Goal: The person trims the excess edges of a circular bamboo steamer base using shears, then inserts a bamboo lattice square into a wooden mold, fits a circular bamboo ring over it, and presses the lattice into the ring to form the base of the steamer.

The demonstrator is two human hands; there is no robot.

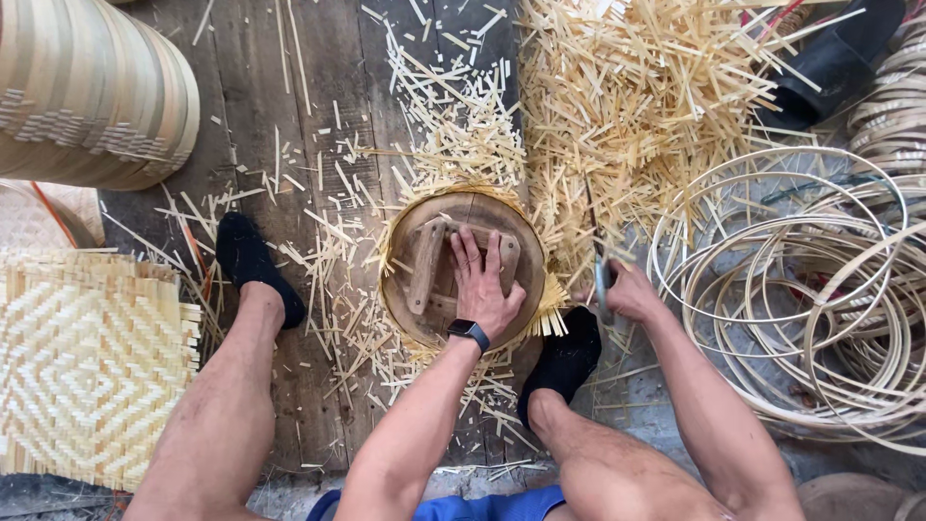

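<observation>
Between my two black-socked feet sits the round wooden mould (434,246), lying flat on the dark floorboards (280,87) with a fringe of bamboo ends sticking out from under its rim. My left hand (485,289) lies flat on top of it, palm down, fingers spread and pointing away from me toward the heap of bamboo offcuts (627,87); it grips nothing, it only presses on the wooden crosspieces. A smartwatch (468,334) sits on that wrist.

My right hand (629,292) is off to the right of the mould, just past its rim and above my right foot (564,357). It is closed around the handle of a knife (602,287), whose blade looks to stand roughly upright in the view, though it is narrow and I cannot tell which way its edge faces. So the mould lies to the left of the blade, near but apart, and the fringe at the rim's right side is the part closest to it. The left hand is already on the mould; the right is the nearer one to that fringe.

Further right lie coiled bamboo hoops (791,299); at far left, a woven bamboo mat (87,367) and a stack of round baskets (87,87).
</observation>
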